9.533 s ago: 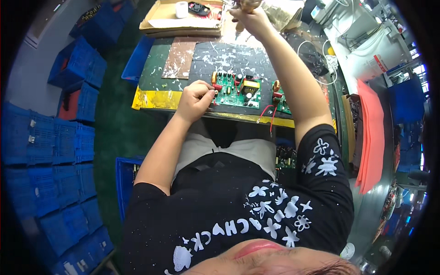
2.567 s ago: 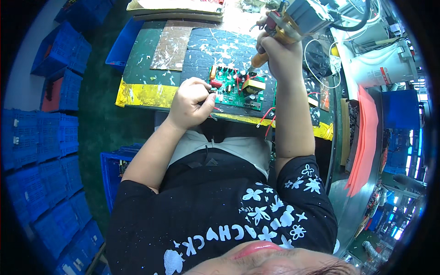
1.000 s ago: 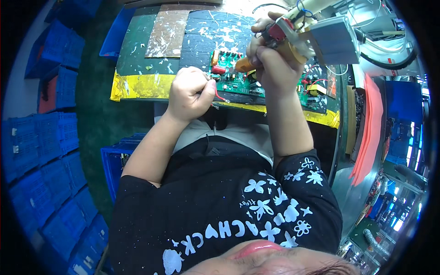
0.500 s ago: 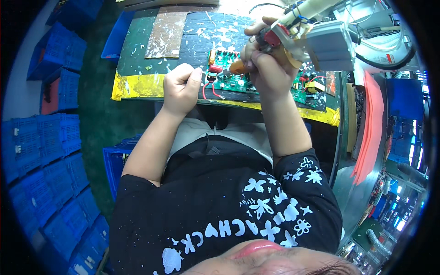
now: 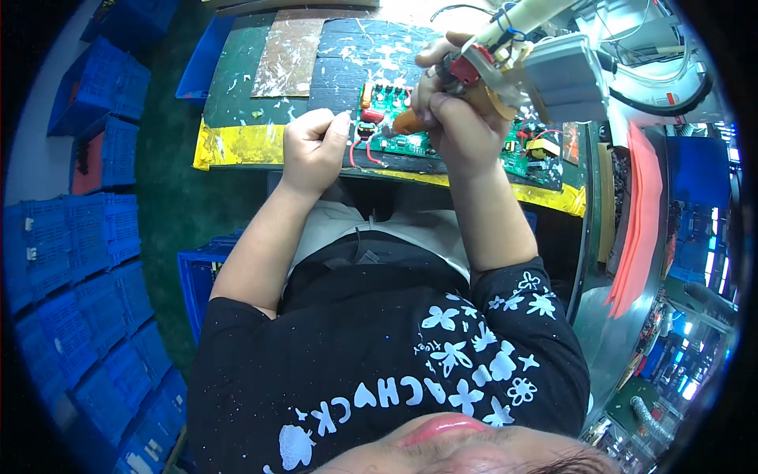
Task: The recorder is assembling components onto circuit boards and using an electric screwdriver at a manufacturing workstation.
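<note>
A green circuit board (image 5: 407,144) lies near the front edge of the bench, crowded with parts. My right hand (image 5: 466,118) is wrapped round a glue gun (image 5: 466,69) with a red part and an orange nozzle (image 5: 409,122). The nozzle points left and down over the board, close to a small black coil (image 5: 365,130) with red wires (image 5: 367,154). Beside the board's left end, my left hand (image 5: 316,146) is closed in a fist, thumb toward the coil. Its curled fingers hide whatever may be inside. A red part (image 5: 373,115) stands just behind the coil.
Yellow tape (image 5: 237,148) runs along the bench front. A brown board (image 5: 286,59) and a dark mat (image 5: 335,75) carry white residue. Blue crates (image 5: 83,229) stack at left. Pink sheets (image 5: 639,213) and a grey machine housing (image 5: 564,79) stand at right.
The nozzle tip has shifted slightly right, away from the coil. My right hand has tilted a little with the glue gun. My left hand has barely moved.
</note>
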Demonstrator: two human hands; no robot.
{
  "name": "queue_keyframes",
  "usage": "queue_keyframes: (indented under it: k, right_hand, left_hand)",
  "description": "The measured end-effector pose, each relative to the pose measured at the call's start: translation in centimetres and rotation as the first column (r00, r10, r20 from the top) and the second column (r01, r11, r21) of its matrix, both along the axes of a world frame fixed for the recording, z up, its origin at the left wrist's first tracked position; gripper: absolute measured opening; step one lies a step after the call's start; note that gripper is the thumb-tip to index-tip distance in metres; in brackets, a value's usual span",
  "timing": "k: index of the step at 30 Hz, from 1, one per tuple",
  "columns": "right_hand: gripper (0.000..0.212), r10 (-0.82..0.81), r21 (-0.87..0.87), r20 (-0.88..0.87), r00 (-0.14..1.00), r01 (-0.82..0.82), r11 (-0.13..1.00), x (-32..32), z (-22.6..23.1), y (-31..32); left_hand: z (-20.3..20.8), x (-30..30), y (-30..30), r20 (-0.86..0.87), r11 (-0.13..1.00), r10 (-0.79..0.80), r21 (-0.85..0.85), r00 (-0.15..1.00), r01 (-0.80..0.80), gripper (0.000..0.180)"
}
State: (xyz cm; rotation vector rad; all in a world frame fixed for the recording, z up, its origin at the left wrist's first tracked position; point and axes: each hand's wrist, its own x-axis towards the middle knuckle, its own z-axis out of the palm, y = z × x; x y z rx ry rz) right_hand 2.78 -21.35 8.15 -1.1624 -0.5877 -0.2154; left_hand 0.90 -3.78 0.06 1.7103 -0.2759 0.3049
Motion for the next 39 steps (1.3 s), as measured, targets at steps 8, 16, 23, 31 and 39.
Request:
queue_keyframes:
  k: [8,16,23,31,39]
  right_hand:
    - [0.050,0.028,0.046,-0.067,0.997,-0.025,0.999,-0.2,0.1,0.3]
    - [0.049,-0.017,0.041,0.101,0.995,0.013,0.999,1.1,1.1,0.2]
    - [0.059,-0.016,-0.245,0.155,0.988,0.054,0.968,1.4,0.7,2.0]
    - [0.055,0.060,-0.269,0.055,0.997,-0.043,0.962,1.8,0.8,2.2]
    - [0.055,0.012,-0.256,0.026,1.000,-0.004,0.967,1.5,1.1,2.0]
  left_hand:
    - [-0.3,0.1,-0.1,-0.019,0.996,0.030,-0.082,0.999,-0.031,0.029]
    - [-0.5,0.1,-0.4,-0.042,0.969,0.030,-0.246,0.999,-0.040,0.014]
    - [-0.6,0.2,-0.3,-0.030,0.976,0.037,-0.214,0.999,-0.043,0.011]
    - [-0.3,0.3,-0.2,-0.049,0.981,0.019,-0.194,0.999,-0.028,0.010]
    - [-0.6,0.4,-0.3,-0.030,0.978,0.009,-0.208,1.000,-0.015,0.011]
